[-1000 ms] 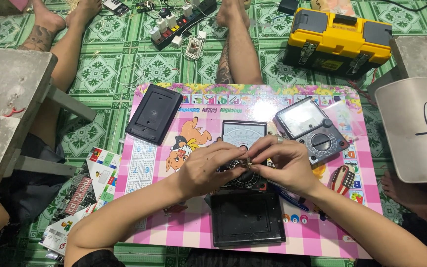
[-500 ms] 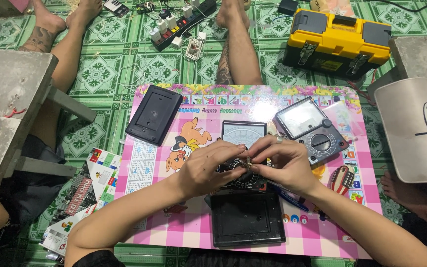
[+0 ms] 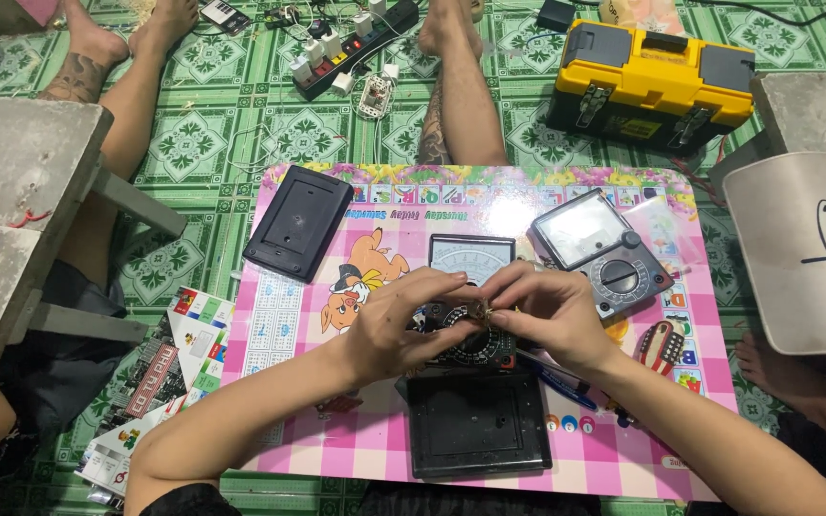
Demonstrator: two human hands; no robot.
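Head view shows both hands meeting over an opened analog multimeter (image 3: pixel 470 287) that lies on a pink children's lap table (image 3: pixel 375 430). The meter's long axis runs from twelve to six o'clock, its scale window toward twelve and its dial end under the fingers. The left hand (image 3: pixel 399 320) comes in from eight o'clock, the right hand (image 3: pixel 542 311) from four o'clock, and their fingertips converge on a small brass-coloured part (image 3: pixel 480 308) just above the dial. Thumb and forefinger of each hand are pressed together in a pinch on that part; the remaining fingers curl loosely. Neither hand is clearly nearer: the part sits between them, touching both.

At six o'clock from the hands, just beside the meter, lies a black back cover (image 3: pixel 475 425), inside up. A second multimeter (image 3: pixel 604 253) rests at two o'clock, tilted, and another black cover (image 3: pixel 298 222) at ten o'clock. A yellow toolbox (image 3: pixel 657 81) stands on the green tiled floor (image 3: pixel 193 134) beyond the table.
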